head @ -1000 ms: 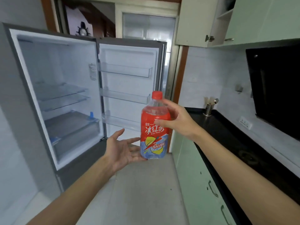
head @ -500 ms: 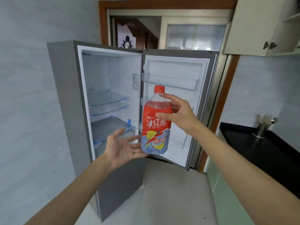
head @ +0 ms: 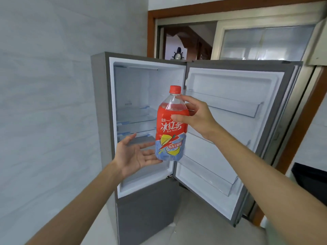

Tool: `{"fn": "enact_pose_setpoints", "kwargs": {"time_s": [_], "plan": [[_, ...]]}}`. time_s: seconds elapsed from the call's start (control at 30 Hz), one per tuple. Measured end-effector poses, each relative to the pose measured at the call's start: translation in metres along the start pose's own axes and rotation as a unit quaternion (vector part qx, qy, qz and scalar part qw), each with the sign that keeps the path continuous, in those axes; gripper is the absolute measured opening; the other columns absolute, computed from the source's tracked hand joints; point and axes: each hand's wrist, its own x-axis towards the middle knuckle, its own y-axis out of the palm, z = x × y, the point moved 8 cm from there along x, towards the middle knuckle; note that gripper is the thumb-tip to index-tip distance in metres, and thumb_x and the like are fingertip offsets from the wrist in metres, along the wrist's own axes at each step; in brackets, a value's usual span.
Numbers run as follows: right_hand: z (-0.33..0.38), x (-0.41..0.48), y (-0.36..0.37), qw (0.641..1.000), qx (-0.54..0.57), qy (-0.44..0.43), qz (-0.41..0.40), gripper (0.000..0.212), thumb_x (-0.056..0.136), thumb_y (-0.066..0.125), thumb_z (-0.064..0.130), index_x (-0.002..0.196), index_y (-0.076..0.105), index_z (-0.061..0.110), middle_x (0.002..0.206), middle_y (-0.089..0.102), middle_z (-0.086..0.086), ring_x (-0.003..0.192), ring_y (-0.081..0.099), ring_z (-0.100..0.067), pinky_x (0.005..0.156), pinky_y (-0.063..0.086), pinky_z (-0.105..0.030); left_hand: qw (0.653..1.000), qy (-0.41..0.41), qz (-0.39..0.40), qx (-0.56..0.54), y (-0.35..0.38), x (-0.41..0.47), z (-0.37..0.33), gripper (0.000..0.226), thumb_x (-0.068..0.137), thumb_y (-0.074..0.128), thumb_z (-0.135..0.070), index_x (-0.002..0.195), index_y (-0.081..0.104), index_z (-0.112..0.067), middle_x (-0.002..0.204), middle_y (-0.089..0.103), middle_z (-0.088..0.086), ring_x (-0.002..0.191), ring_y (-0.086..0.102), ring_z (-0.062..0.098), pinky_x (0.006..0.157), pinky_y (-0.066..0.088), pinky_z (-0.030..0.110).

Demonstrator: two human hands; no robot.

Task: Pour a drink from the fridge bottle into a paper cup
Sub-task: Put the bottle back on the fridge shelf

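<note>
An ice tea bottle [head: 170,128] with a red cap and a red and blue label stands upright in the air in front of the open fridge [head: 134,110]. My right hand [head: 196,117] grips its upper body, thumb on the front and fingers round the back. My left hand [head: 136,154] lies palm up with straight fingers under the bottle's base, touching it. No paper cup is in view.
The fridge door [head: 235,131] stands swung open to the right, its shelves bare. A grey tiled wall [head: 44,103] fills the left. A black counter corner [head: 309,175] shows at the right edge. Behind the fridge is a wooden door frame [head: 152,32].
The view has swung left and up, away from the counter toward the fridge. Both hands and the bottle keep the same pose relative to each other.
</note>
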Motion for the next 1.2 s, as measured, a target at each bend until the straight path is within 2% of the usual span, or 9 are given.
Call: {"fn": "enact_pose_setpoints", "kwargs": {"time_s": [0.17,0.27,0.4,0.53,0.67,0.87,1.03,1.2], "plan": [[-0.015,0.033,-0.007,0.999,0.025,-0.019,0.033,0.060,0.071,0.085,0.021,0.124,0.060,0.032,0.114,0.072,0.002,0.100,0.071,-0.017,0.079,0.061,-0.035,0.999,0.017,-0.028,-0.009,0.001,0.024,-0.012,0.077,0.093,0.043,-0.054,0.142,0.037,0.005,0.133,0.057,0.035,0.119,0.058,0.054,0.093,0.047,0.068],[-0.026,0.047,-0.009,0.998,0.035,-0.022,0.045,0.069,0.067,0.086,0.027,0.130,0.060,0.026,0.114,0.072,-0.001,0.101,0.071,-0.018,0.080,0.061,-0.036,0.999,0.022,-0.037,-0.005,-0.002,0.038,-0.017,0.080,0.093,0.042,-0.054,0.145,0.034,0.006,0.133,0.056,0.036,0.120,0.057,0.054,0.092,0.048,0.068],[-0.043,0.066,-0.008,0.998,0.035,-0.024,0.050,0.068,0.071,0.085,0.022,0.134,0.058,0.024,0.112,0.072,0.000,0.099,0.072,-0.017,0.080,0.061,-0.035,0.999,0.023,-0.037,0.003,-0.013,0.055,-0.021,0.080,0.093,0.042,-0.055,0.144,0.036,0.007,0.133,0.057,0.035,0.121,0.056,0.054,0.094,0.046,0.067],[-0.061,0.088,0.001,0.997,0.036,-0.018,0.061,0.068,0.070,0.084,0.027,0.134,0.058,0.026,0.112,0.072,0.003,0.098,0.072,-0.014,0.077,0.061,-0.033,0.998,0.029,-0.047,-0.003,-0.029,0.072,-0.031,0.080,0.094,0.040,-0.056,0.144,0.036,0.006,0.132,0.058,0.035,0.121,0.057,0.054,0.094,0.047,0.066],[-0.080,0.120,0.011,0.997,0.039,-0.013,0.064,0.059,0.076,0.083,0.019,0.128,0.059,0.030,0.108,0.072,0.009,0.095,0.072,-0.008,0.070,0.059,-0.024,0.998,0.032,-0.052,-0.008,-0.052,0.098,-0.050,0.081,0.095,0.037,-0.058,0.145,0.036,0.006,0.133,0.057,0.034,0.121,0.057,0.053,0.093,0.048,0.065],[-0.107,0.185,0.030,0.997,0.035,-0.012,0.074,0.055,0.079,0.081,0.016,0.126,0.057,0.030,0.106,0.071,0.010,0.091,0.071,-0.002,0.064,0.056,-0.019,0.997,0.044,-0.057,-0.017,-0.088,0.149,-0.092,0.078,0.095,0.038,-0.059,0.140,0.042,0.005,0.132,0.059,0.033,0.122,0.058,0.051,0.094,0.047,0.064],[-0.133,0.243,0.040,0.997,0.040,-0.018,0.066,0.061,0.077,0.081,0.014,0.131,0.057,0.025,0.111,0.071,0.004,0.097,0.071,-0.010,0.069,0.058,-0.023,0.996,0.051,-0.064,-0.034,-0.118,0.195,-0.133,0.075,0.094,0.041,-0.057,0.141,0.041,0.001,0.132,0.059,0.033,0.120,0.058,0.051,0.093,0.048,0.065],[-0.158,0.290,0.045,0.997,0.052,-0.014,0.060,0.057,0.077,0.081,0.009,0.126,0.058,0.027,0.105,0.073,0.007,0.096,0.072,-0.011,0.069,0.058,-0.024,0.996,0.050,-0.065,-0.041,-0.139,0.236,-0.161,0.075,0.095,0.041,-0.057,0.141,0.042,0.002,0.133,0.058,0.033,0.122,0.057,0.052,0.092,0.046,0.067]]}}
